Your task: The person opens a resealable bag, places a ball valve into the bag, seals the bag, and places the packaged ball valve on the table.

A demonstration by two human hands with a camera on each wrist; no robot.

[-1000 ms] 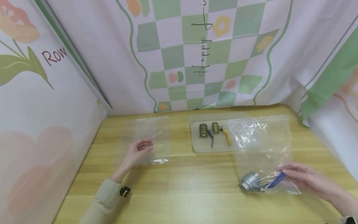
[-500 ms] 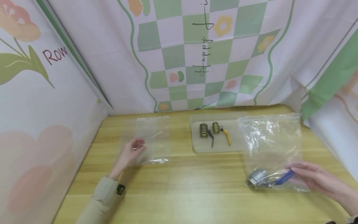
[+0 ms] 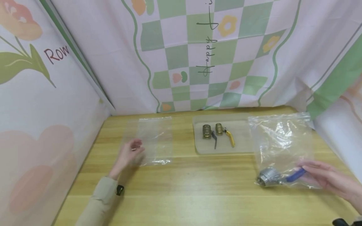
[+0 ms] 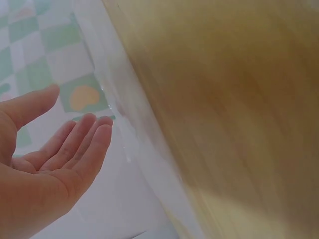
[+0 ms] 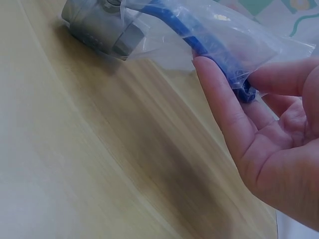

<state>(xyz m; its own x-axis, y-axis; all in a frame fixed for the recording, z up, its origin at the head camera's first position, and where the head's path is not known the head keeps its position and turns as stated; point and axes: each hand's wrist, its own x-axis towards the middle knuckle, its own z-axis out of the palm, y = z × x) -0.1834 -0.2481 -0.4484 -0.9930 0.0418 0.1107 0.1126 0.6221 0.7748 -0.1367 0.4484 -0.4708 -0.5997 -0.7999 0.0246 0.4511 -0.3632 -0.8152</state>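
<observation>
A clear zip bag (image 3: 282, 141) at the right contains a silver ball valve (image 3: 268, 177) with a blue lever handle (image 3: 296, 174). My right hand (image 3: 325, 175) pinches that handle through the plastic, thumb on one side and fingers on the other, as the right wrist view shows. In that view the valve body (image 5: 99, 27) hangs over the wood with a shadow below. My left hand (image 3: 129, 154) holds nothing; its fingers are loosely bent, thumb apart, over the edge of a second clear bag (image 3: 158, 141) lying flat. The left wrist view shows the palm (image 4: 45, 184) bare.
A pale tray (image 3: 203, 150) at the back holds a brass valve with a dark lever (image 3: 206, 131) and another with a yellow lever (image 3: 219, 129). The zip bag overlaps the tray's right end. Printed curtains (image 3: 186, 56) bound the wooden table (image 3: 181, 194) behind and at both sides.
My right hand has carried the bagged valve to the right, uncovering more of the tray. My left hand has drawn back slightly left, off the middle of the flat bag.
</observation>
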